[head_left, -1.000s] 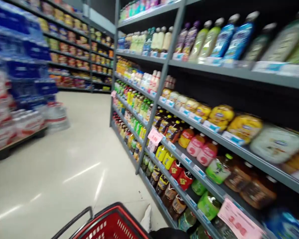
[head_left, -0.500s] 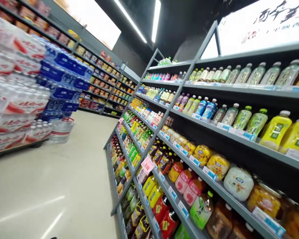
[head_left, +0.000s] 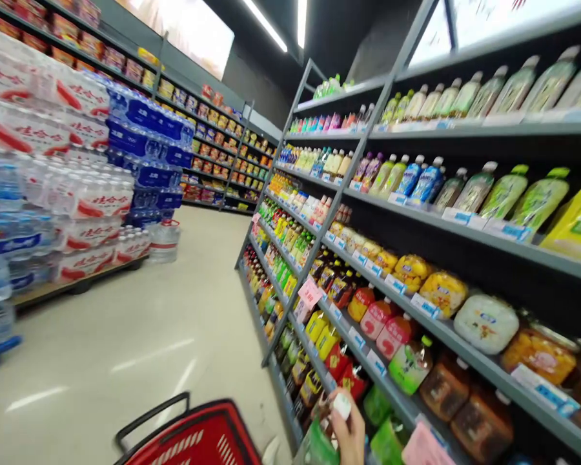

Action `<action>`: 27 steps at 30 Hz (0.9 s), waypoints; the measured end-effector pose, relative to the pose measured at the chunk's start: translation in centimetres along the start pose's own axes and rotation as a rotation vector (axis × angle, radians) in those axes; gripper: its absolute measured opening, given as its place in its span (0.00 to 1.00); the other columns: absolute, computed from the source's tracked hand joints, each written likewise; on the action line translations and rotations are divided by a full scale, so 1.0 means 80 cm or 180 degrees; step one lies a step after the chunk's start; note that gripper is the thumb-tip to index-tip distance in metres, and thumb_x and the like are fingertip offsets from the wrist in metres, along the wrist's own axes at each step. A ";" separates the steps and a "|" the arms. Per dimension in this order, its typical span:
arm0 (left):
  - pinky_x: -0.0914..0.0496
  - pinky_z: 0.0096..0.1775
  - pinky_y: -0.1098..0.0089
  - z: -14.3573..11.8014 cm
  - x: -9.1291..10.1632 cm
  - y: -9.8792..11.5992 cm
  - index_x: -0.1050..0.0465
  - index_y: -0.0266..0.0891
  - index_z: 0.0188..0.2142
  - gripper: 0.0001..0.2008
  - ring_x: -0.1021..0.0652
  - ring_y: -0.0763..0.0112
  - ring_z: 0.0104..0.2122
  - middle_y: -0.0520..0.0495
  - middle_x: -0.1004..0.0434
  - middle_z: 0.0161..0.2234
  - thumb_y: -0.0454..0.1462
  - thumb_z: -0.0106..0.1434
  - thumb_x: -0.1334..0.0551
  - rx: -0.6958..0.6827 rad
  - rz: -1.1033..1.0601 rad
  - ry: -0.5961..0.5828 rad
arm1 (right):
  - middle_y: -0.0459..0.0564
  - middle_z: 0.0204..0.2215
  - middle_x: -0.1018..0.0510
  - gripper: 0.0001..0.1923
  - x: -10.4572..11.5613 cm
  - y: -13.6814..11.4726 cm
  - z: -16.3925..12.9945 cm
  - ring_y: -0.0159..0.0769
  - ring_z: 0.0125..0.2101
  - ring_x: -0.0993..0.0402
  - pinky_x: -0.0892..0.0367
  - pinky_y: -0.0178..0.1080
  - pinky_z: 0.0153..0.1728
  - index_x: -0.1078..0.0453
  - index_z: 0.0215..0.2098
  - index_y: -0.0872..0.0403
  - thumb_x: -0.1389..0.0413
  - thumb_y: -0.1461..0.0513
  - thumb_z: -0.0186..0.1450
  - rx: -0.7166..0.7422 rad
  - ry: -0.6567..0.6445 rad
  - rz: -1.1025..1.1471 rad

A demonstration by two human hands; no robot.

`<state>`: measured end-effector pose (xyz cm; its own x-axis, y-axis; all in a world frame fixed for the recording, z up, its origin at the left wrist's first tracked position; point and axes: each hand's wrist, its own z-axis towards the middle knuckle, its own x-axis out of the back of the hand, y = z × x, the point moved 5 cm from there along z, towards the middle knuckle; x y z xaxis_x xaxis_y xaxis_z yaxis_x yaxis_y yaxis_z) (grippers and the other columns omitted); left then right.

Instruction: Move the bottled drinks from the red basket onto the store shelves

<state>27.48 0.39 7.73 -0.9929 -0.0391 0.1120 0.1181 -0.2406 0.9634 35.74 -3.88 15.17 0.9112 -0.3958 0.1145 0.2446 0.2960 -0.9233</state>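
Back into view near: red basket (head_left: 193, 439), and right hand (head_left: 351, 429) closed around a white-capped bottle (head_left: 336, 413) at the low shelf (head_left: 392, 397); left hand unseen.

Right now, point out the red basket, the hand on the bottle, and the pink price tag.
red basket (head_left: 208, 439), head view, on its mesh wall.
right hand (head_left: 351, 429), head view, on its fingers.
pink price tag (head_left: 310, 292), head view, on its face.

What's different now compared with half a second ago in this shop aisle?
The view dipped, so the red basket is back in sight at the bottom. A hand has come up gripping a white-capped bottle by the lower shelf. The shelves and stacked water packs are unchanged.
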 end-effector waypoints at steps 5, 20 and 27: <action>0.18 0.29 0.46 -0.128 0.069 -0.033 0.25 0.70 0.58 0.43 0.15 0.38 0.39 0.48 0.18 0.34 0.46 0.40 0.21 0.0220 0.0063 -0.0741 | 0.57 0.36 0.17 0.33 -0.024 0.011 -0.051 0.50 0.37 0.19 0.23 0.45 0.33 0.22 0.50 0.53 0.43 0.36 0.65 -0.0950 0.0262 0.1817; 0.19 0.48 0.59 -0.145 0.126 -0.013 0.32 0.40 0.59 0.35 0.16 0.52 0.47 0.36 0.18 0.50 0.54 0.58 0.31 0.0234 -0.0278 -0.1497 | 0.56 0.31 0.17 0.40 -0.072 0.019 -0.086 0.43 0.32 0.18 0.24 0.37 0.28 0.25 0.50 0.57 0.45 0.31 0.65 -0.1558 -0.0122 0.2814; 0.20 0.50 0.56 -0.135 0.123 -0.016 0.30 0.35 0.57 0.34 0.16 0.50 0.46 0.35 0.17 0.49 0.53 0.59 0.30 0.0256 -0.0577 -0.1483 | 0.55 0.40 0.15 0.21 -0.068 0.016 -0.082 0.39 0.29 0.18 0.22 0.38 0.30 0.26 0.46 0.54 0.30 0.51 0.62 -0.1461 0.0005 0.2780</action>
<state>17.67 -10.14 4.96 -0.8989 0.4378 0.0203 -0.0395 -0.1273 0.9911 28.93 -7.02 10.94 0.7098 -0.1998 -0.6754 -0.6667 0.1189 -0.7358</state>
